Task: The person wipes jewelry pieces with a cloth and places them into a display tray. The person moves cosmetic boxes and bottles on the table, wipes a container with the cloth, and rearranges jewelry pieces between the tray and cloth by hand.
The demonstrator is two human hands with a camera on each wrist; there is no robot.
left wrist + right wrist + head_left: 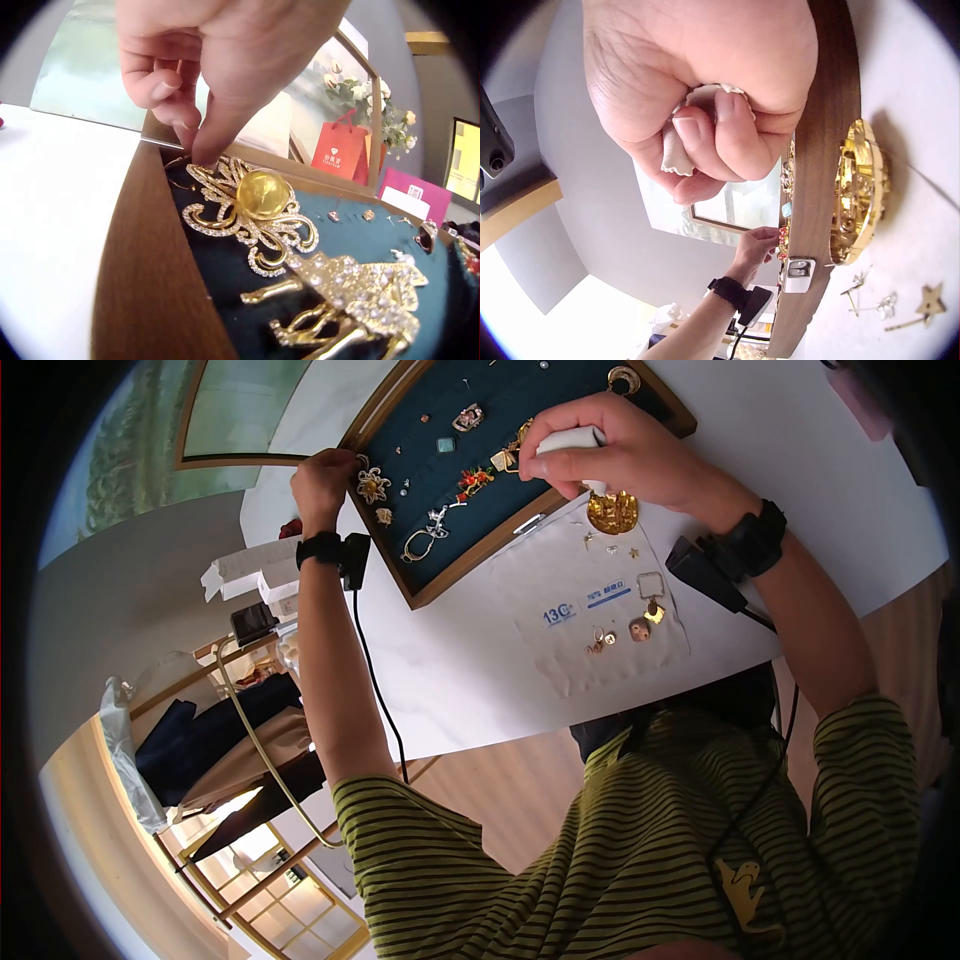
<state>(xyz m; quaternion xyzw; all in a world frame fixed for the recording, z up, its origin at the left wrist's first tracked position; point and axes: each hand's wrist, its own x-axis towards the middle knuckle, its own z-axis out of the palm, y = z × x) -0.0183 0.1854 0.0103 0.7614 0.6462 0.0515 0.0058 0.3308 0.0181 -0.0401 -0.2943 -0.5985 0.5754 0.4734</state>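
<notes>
A bunched white cloth (676,156) with a scalloped edge is gripped in my right hand (625,455), fingers curled round it. That hand is over the front edge of a wooden jewelry box (470,570) lined in dark green. Below it on the table is a round gold ornament (612,513). My left hand (225,67) is at the box's corner, fingertips together right at the upper petals of a flower brooch (262,196) with a yellow stone; I cannot tell what they pinch. Beside that brooch lies a gold, stone-studded piece (360,289).
Inside the box are a red flower piece (475,482), a square turquoise piece (446,446) and a silver ornament (437,522). A printed white sheet (570,650) in front carries several earrings and charms. Behind stand a framed lid (245,461) and a red bag (339,150).
</notes>
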